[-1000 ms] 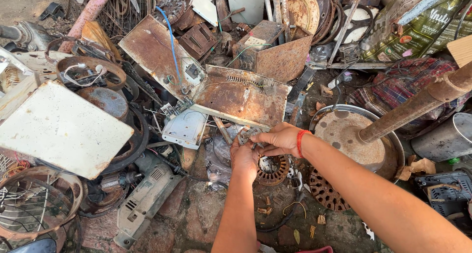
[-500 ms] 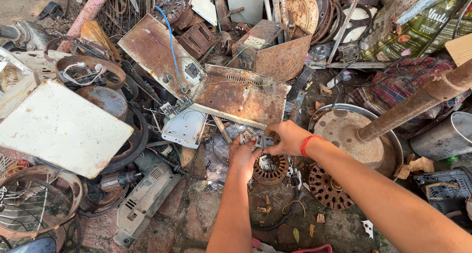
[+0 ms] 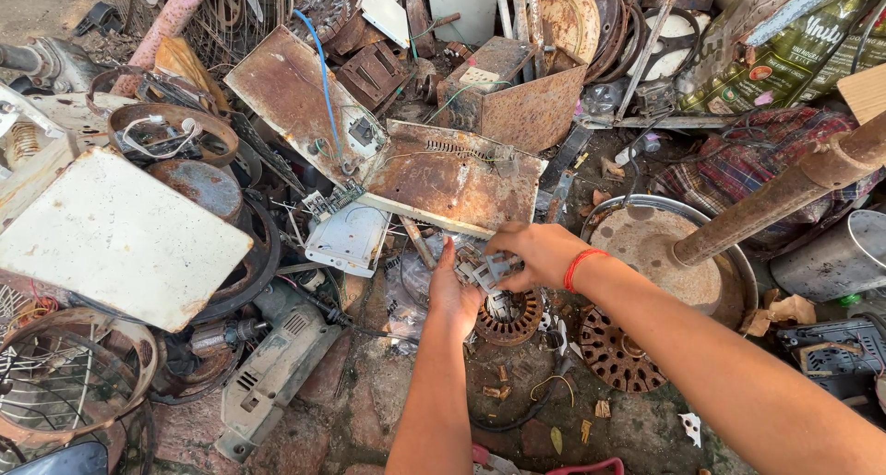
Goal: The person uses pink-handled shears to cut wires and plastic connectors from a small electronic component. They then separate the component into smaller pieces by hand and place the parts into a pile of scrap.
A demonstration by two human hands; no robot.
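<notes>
So we've got a small grey metal part (image 3: 482, 274) dead centre of the view, pinched between both hands; the left hand (image 3: 452, 295) cups it from 8 o'clock with fingers curled up around it; the right hand (image 3: 535, 253), red band (image 3: 580, 267) at the wrist, clamps down on it from 1 o'clock. Right under it, at 6 o'clock, sits a round rusty motor core (image 3: 510, 318) on the dirt; a perforated rusty disc (image 3: 614, 350) lies at 4 o'clock from that. Just past the hands at 12 o'clock is a rusty flat housing (image 3: 452, 175). Container-wise: a round metal pan (image 3: 711, 295) at 3 o'clock holds the base of a rusty pipe (image 3: 784, 198); a grey bucket (image 3: 831, 263) is cut off at the right edge, contents not visible. Honestly can't make out what the part really is, our fingers hide most of it.
</notes>
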